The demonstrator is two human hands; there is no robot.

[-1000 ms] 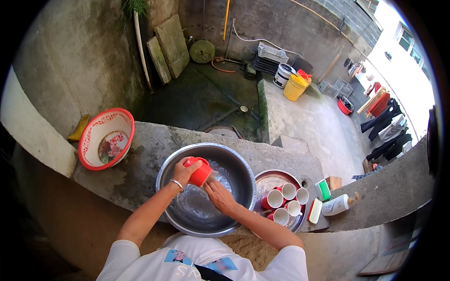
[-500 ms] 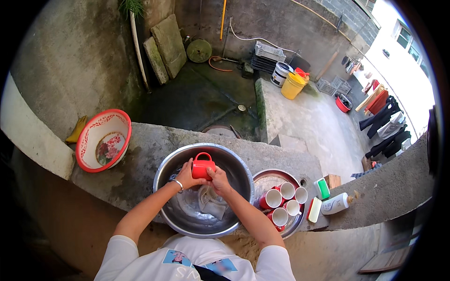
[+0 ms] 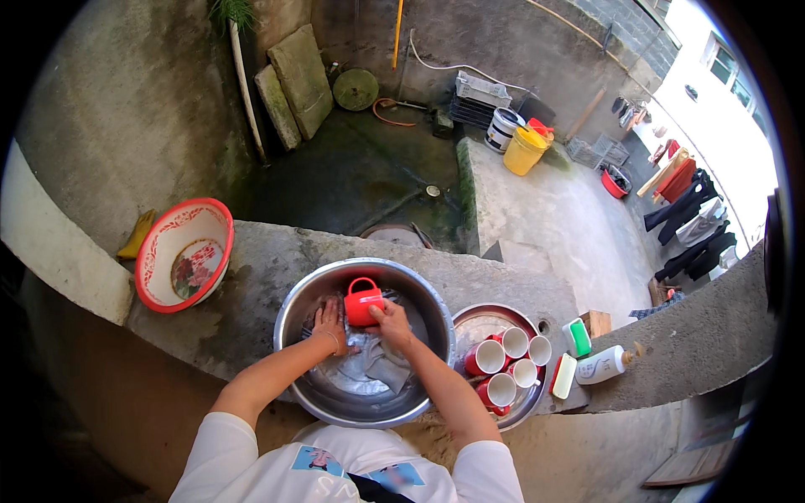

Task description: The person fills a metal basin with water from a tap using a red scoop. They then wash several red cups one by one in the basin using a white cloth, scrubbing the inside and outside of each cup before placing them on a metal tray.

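Note:
A red mug [image 3: 362, 307] is held above the big steel basin [image 3: 429, 331], its handle pointing away from me. My right hand [image 3: 392, 327] grips it from the right side. Just left of the mug, my left hand [image 3: 330, 328] is down inside the basin with its fingers stretched out and apart, holding nothing. A bracelet circles that wrist. Beneath my hands a wet greyish cloth [image 3: 384, 367] lies in shallow water. On the right, a round metal tray [image 3: 474, 321] carries several red mugs [image 3: 486, 357] with white insides, mouths mostly facing up.
A red-rimmed enamel basin [image 3: 225, 220] leans at the left of the concrete ledge [image 3: 251, 323]. Past the tray stand a green-and-white container [image 3: 578, 337], a scrub brush [image 3: 563, 375] and a white bottle [image 3: 600, 366]. Yellow bucket [image 3: 525, 152] and hanging clothes [image 3: 696, 218] are farther off.
My left hand has let go of the mug and moved down and left into the basin. The mug stays in my right hand, at nearly the same spot.

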